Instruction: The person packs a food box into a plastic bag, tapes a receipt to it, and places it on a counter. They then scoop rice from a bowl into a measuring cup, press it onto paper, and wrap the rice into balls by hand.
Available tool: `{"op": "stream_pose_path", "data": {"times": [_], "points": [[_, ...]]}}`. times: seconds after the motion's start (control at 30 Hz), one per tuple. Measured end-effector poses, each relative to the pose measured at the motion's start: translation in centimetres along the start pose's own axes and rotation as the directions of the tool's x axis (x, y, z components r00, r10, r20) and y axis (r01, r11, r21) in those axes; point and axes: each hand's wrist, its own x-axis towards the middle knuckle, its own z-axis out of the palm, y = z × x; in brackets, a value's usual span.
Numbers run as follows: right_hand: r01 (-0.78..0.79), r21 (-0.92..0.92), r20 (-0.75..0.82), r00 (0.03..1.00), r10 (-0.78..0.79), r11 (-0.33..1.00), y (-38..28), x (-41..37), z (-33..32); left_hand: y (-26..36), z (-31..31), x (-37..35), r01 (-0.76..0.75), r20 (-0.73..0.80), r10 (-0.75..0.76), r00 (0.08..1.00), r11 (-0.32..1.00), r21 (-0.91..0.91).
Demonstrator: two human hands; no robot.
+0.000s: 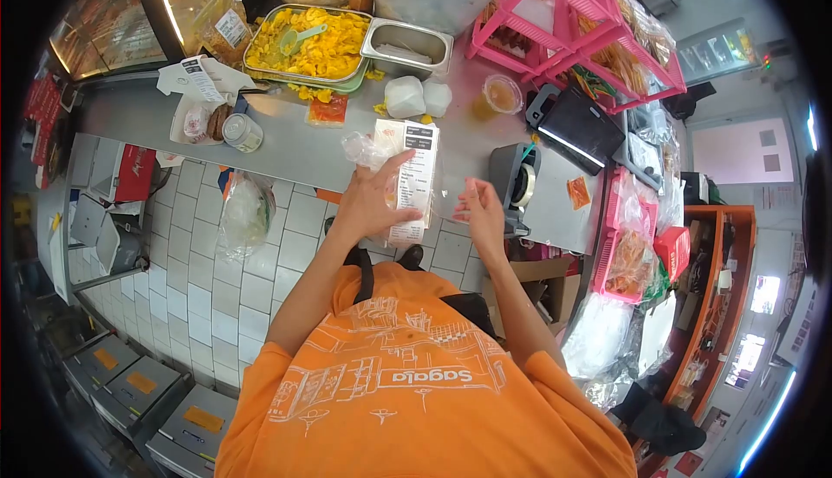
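My left hand (368, 196) grips a white paper packet (387, 137) with a printed receipt (419, 162) on its front. The thumb lies across the receipt's lower part, and crumpled clear plastic (362, 150) sticks out at the packet's upper left. To the right of the packet and apart from it, my right hand (482, 209) has its fingers drawn together. Whatever they pinch, if anything, is too small to make out. Close beside that hand stands a black tape dispenser (511, 179) with a roll of tape.
Along the steel counter (290, 144) sit a tray of yellow food (325, 40), a metal pan (407, 45), white wrapped bundles (405, 97), a lidded cup (498, 97) and an open takeaway box (195, 118). Pink racks (563, 23) and a black device (576, 127) stand at right.
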Motion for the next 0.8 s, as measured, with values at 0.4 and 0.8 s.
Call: {"op": "stream_pose_path", "data": {"times": [0.4,0.8], "points": [[0.252,-0.378,-0.549,0.714,-0.434,0.891,2.9,-7.4,-3.7,0.0,0.7,3.5,-0.053,0.034,0.070,0.997,0.933,-0.356],[0.293,0.304,-0.345,0.921,-0.182,0.906,15.4,-3.1,-9.5,0.2,1.8,3.9,-0.100,-0.008,0.102,0.995,0.960,-0.262]]}}
